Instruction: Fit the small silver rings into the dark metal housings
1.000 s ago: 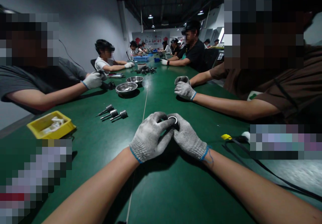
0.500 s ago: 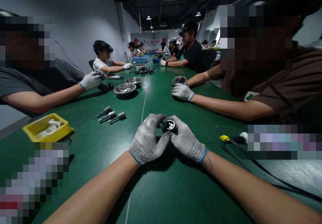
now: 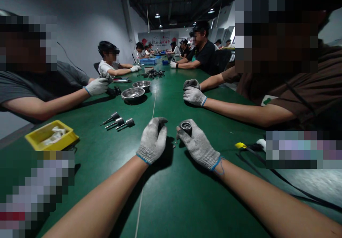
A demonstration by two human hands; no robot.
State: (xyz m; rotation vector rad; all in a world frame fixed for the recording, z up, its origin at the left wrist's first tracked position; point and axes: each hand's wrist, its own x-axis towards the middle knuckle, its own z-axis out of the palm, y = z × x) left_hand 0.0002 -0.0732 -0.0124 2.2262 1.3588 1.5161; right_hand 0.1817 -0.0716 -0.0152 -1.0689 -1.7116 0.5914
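Observation:
In the head view my right hand (image 3: pixel 200 147), in a grey-white knit glove, grips a short round metal housing (image 3: pixel 186 126). Its open end faces up, with small parts visible inside. My left hand (image 3: pixel 152 141), gloved alike, is apart from the housing on its left. The left fingers are curled together with the thumb; whatever they may hold is hidden. Between the hands, small metal rings (image 3: pixel 174 146) lie on the green table (image 3: pixel 171 202). Left of my left hand lie three metal cylinders with thin shafts (image 3: pixel 118 122).
A yellow bin (image 3: pixel 52 138) with white pieces stands at left. Two metal bowls (image 3: pixel 133 94) sit farther back, before a pile of dark parts (image 3: pixel 153 73). Black cables (image 3: pixel 278 174) run along the right. Co-workers' gloved hands (image 3: pixel 193 94) rest at right and left.
My left hand has come away from the housing toward the left. My right hand keeps the housing, now slightly higher and farther right. Small rings now show on the table between my hands.

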